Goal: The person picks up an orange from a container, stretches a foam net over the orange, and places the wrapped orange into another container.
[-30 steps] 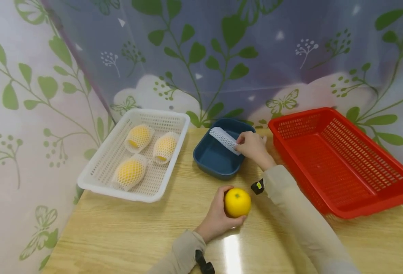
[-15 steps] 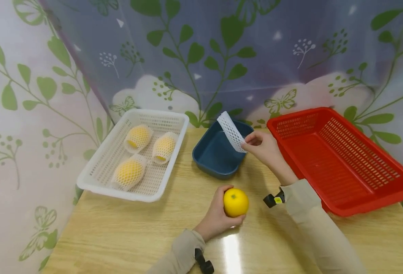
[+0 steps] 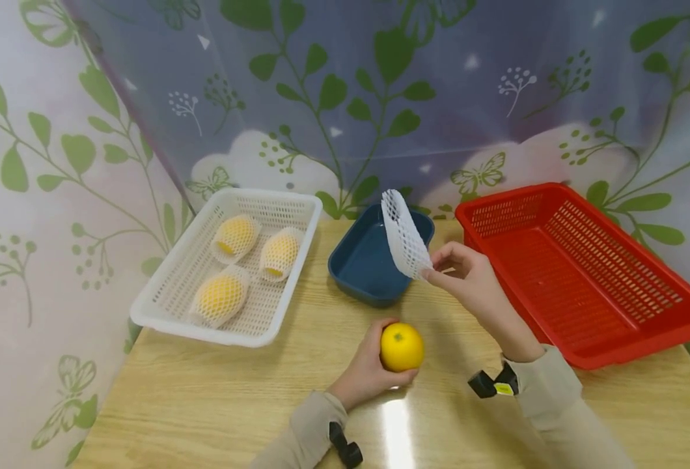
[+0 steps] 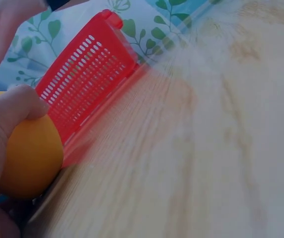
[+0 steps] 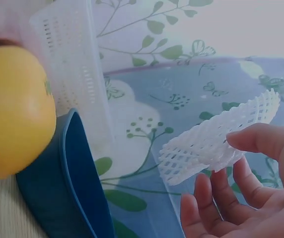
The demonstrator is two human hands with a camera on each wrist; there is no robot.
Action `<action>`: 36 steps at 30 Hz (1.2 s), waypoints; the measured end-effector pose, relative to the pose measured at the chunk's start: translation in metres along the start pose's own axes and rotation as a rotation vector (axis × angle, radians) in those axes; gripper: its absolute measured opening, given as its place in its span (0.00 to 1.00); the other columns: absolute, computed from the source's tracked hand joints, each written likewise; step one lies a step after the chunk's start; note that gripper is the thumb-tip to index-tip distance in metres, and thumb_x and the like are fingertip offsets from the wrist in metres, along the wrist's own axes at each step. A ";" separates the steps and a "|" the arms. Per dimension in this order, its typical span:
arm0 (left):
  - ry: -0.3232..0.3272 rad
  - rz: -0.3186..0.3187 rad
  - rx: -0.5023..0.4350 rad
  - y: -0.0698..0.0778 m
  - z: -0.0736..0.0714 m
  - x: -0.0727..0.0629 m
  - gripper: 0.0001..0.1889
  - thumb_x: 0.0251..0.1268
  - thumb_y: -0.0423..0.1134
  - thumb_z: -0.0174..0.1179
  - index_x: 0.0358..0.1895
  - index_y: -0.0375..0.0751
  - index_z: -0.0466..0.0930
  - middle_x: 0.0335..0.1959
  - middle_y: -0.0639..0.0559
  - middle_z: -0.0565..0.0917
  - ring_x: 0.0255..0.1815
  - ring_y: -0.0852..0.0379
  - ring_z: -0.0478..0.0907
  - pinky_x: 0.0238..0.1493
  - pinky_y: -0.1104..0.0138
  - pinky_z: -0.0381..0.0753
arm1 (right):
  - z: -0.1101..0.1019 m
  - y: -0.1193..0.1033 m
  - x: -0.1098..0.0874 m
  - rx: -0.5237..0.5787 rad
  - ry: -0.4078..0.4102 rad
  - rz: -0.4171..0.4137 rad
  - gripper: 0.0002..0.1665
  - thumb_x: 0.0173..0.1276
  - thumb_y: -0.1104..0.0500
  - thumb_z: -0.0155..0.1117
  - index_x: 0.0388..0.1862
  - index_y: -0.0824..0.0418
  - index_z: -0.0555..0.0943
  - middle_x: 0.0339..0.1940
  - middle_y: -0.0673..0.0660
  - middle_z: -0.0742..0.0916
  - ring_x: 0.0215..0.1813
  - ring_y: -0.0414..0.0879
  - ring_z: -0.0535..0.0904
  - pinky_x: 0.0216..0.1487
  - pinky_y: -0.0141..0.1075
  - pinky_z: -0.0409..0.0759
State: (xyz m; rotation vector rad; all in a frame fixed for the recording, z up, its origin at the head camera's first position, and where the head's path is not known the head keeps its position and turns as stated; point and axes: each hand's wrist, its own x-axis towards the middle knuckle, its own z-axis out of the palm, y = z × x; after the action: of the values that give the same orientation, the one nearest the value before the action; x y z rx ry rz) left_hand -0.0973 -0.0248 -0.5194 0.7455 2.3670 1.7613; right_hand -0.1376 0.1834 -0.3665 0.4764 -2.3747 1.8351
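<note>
My left hand [image 3: 368, 368] holds a smooth yellow-orange fruit [image 3: 402, 347], like an orange, low over the table in front of the blue bin. In the left wrist view the thumb curves over the fruit [image 4: 33, 153]. My right hand [image 3: 468, 280] pinches one end of a white foam net sleeve [image 3: 403, 238] between thumb and fingers. The sleeve slants up and away over the right part of the dark blue bin [image 3: 362, 260]. The right wrist view shows the flattened net [image 5: 216, 139] under the thumb, with the other fingers curled below.
On the left, a white basket [image 3: 286, 312] contains three yellow fruits [image 3: 222, 296] in foam nets. A red basket [image 3: 585, 293] stands at the right, beside the right forearm. The wooden table [image 3: 204, 391] meets a patterned curtain [image 3: 345, 98] at the back.
My right hand has lifted the foam net out of the blue bin and drawn it back toward me and right, tilting it upright. My left hand stays nearly still with the fruit.
</note>
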 end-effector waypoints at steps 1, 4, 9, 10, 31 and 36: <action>-0.001 0.003 -0.001 -0.001 0.000 0.000 0.45 0.46 0.39 0.77 0.69 0.42 0.60 0.61 0.52 0.72 0.55 0.57 0.75 0.59 0.60 0.75 | 0.000 -0.002 -0.003 0.005 0.003 -0.006 0.09 0.66 0.68 0.66 0.42 0.69 0.76 0.38 0.56 0.83 0.41 0.48 0.78 0.42 0.31 0.81; -0.003 0.006 -0.009 -0.001 0.000 0.000 0.47 0.47 0.41 0.77 0.69 0.41 0.58 0.61 0.52 0.72 0.56 0.56 0.74 0.60 0.59 0.74 | 0.003 -0.006 -0.013 0.013 0.011 -0.026 0.09 0.65 0.70 0.66 0.41 0.70 0.76 0.38 0.55 0.83 0.40 0.48 0.78 0.43 0.31 0.81; 0.017 0.059 -0.075 0.003 -0.005 -0.002 0.41 0.58 0.42 0.70 0.71 0.38 0.57 0.66 0.47 0.70 0.62 0.53 0.70 0.65 0.59 0.68 | 0.010 -0.010 -0.030 0.061 0.001 -0.052 0.09 0.64 0.73 0.65 0.41 0.71 0.76 0.39 0.55 0.82 0.41 0.48 0.79 0.45 0.32 0.82; 0.030 0.089 -0.082 0.006 -0.008 -0.002 0.37 0.62 0.41 0.67 0.71 0.37 0.59 0.67 0.46 0.69 0.63 0.51 0.69 0.65 0.59 0.68 | 0.011 -0.010 -0.034 0.073 -0.004 -0.058 0.09 0.64 0.73 0.65 0.41 0.70 0.76 0.40 0.55 0.82 0.41 0.48 0.79 0.46 0.32 0.82; -0.013 -0.172 -0.862 0.089 -0.039 0.000 0.10 0.70 0.36 0.44 0.46 0.44 0.75 0.40 0.57 0.78 0.44 0.62 0.75 0.49 0.69 0.74 | 0.039 0.011 -0.074 0.269 -0.225 -0.125 0.16 0.56 0.78 0.68 0.34 0.64 0.74 0.46 0.57 0.82 0.52 0.47 0.79 0.50 0.36 0.81; -0.049 -0.178 -0.943 0.092 -0.039 0.000 0.09 0.69 0.35 0.45 0.44 0.48 0.74 0.40 0.56 0.77 0.43 0.62 0.75 0.50 0.69 0.72 | 0.038 0.012 -0.075 0.296 -0.271 -0.121 0.14 0.58 0.77 0.68 0.34 0.66 0.73 0.47 0.58 0.83 0.51 0.47 0.79 0.48 0.35 0.81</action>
State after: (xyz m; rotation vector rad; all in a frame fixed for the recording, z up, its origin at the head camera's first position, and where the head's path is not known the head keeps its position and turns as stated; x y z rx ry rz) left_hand -0.0813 -0.0390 -0.4218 0.3918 1.2326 2.3616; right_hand -0.0663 0.1637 -0.4078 0.9316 -2.1695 2.1965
